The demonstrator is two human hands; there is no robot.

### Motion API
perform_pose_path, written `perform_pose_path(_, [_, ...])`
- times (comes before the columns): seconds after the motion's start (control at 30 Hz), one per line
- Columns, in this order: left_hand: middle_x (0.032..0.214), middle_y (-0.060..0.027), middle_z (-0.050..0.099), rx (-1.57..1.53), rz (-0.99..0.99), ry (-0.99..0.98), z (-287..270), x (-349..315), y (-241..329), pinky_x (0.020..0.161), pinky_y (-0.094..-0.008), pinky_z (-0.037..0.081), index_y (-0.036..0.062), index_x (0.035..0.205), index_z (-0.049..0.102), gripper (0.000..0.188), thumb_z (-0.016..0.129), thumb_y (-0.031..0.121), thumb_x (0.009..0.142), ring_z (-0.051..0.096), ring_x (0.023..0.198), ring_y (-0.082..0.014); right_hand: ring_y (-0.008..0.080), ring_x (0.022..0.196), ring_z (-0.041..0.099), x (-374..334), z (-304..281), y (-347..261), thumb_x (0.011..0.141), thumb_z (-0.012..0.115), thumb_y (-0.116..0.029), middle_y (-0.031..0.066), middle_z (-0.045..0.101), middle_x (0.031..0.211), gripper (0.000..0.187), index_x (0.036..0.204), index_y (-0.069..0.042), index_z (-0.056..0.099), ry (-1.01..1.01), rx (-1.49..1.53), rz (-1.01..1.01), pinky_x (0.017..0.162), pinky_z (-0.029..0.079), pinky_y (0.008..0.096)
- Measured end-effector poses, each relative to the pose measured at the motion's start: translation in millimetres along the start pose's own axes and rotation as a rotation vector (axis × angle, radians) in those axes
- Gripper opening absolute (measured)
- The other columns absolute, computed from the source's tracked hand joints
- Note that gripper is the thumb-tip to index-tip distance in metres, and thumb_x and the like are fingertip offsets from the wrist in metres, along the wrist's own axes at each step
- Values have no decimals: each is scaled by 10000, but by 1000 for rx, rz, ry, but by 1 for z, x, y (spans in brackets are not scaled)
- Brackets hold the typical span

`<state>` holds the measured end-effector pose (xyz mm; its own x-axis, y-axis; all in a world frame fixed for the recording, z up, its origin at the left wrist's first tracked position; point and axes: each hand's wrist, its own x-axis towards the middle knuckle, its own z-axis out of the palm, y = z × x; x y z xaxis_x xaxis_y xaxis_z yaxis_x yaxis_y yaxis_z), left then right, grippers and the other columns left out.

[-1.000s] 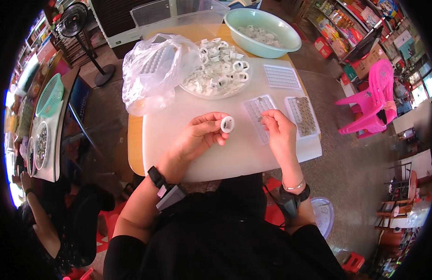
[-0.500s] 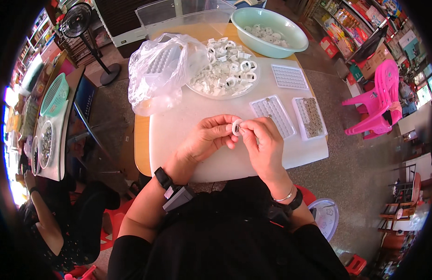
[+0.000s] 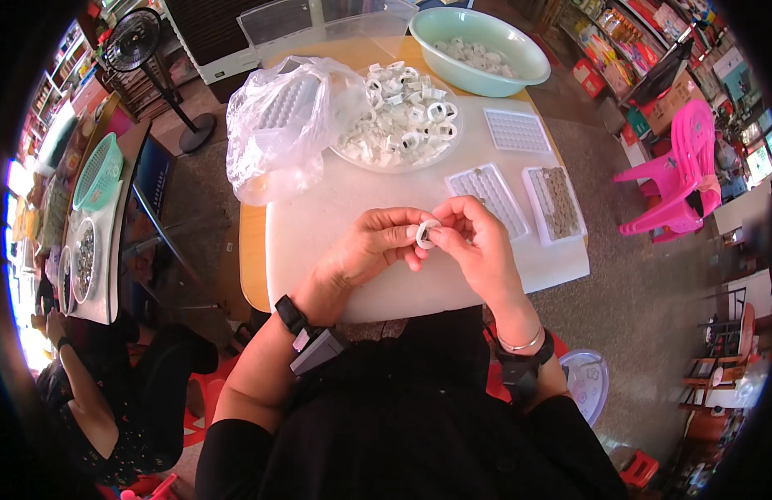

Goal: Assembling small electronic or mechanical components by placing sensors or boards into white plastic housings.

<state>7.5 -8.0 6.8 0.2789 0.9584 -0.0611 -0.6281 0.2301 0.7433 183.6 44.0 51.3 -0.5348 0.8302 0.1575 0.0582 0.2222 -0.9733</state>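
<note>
Above the near part of the white tabletop, my left hand (image 3: 376, 246) pinches a small white ring-shaped plastic part (image 3: 424, 236) between thumb and fingers. My right hand (image 3: 486, 250) is closed at the same part from the other side, its thumb pressed toward the dark opening. Whether the right fingers also hold something tiny is hidden. Just beyond the right hand lies a white compartment tray (image 3: 504, 208) with a few small pieces. To its right, another tray (image 3: 536, 196) carries rows of small grey-brown pieces (image 3: 557, 204).
A round clear tray (image 3: 376, 167) heaped with white plastic parts (image 3: 407, 117) stands at the far middle, beside a clear plastic bag (image 3: 261, 158). Farther right are a third compartment tray (image 3: 517, 133) and a pale green basin (image 3: 519, 83). A person (image 3: 86, 400) sits at the left.
My right hand has turned and its wrist has shifted right, bringing the thumb across the white part. The part has tilted slightly. My left hand stays nearly in place.
</note>
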Motion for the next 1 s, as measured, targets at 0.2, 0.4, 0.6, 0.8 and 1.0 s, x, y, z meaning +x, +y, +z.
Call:
perform_pose_path(0.2, [982, -83, 604, -93, 67, 58, -5, 0, -3, 695, -285, 524, -37, 1175, 528, 286, 524, 117, 934, 605, 819, -152, 58, 693, 492, 13, -32, 6, 887, 587, -108, -30, 547, 757, 93, 924, -23, 601, 70, 123, 135, 649, 399, 197])
perform_pose_path(0.4, [964, -83, 596, -119, 71, 82, -1, 1, 2, 682, -258, 528, -34, 1155, 527, 256, 507, 104, 941, 608, 807, -150, 245, 731, 611, 24, -58, 48, 801, 640, -71, 109, 617, 797, 86, 861, -10, 638, 276, -581, -79, 655, 475, 325])
perform_pose_path(0.6, [999, -143, 606, -124, 86, 96, -4, 2, 0, 663, -251, 536, -41, 1170, 508, 283, 521, 101, 926, 614, 807, -167, 300, 794, 596, 27, -54, 58, 779, 645, -76, 109, 605, 803, 70, 829, -28, 655, 254, -793, -115, 699, 478, 393])
perform_pose_path(0.8, [963, -85, 595, -120, 76, 92, 0, 1, 3, 669, -259, 527, -34, 1138, 534, 241, 509, 105, 943, 607, 802, -150, 311, 803, 587, 27, -55, 64, 782, 631, -68, 116, 602, 805, 66, 837, -34, 643, 251, -825, -173, 709, 470, 409])
perform_pose_path(1.0, [978, -79, 593, -97, 71, 82, 2, 1, 5, 695, -262, 522, -33, 1140, 535, 241, 497, 108, 949, 601, 807, -144, 267, 743, 594, 23, -47, 50, 826, 614, -63, 119, 598, 790, 67, 877, -22, 628, 288, -729, -212, 661, 470, 361])
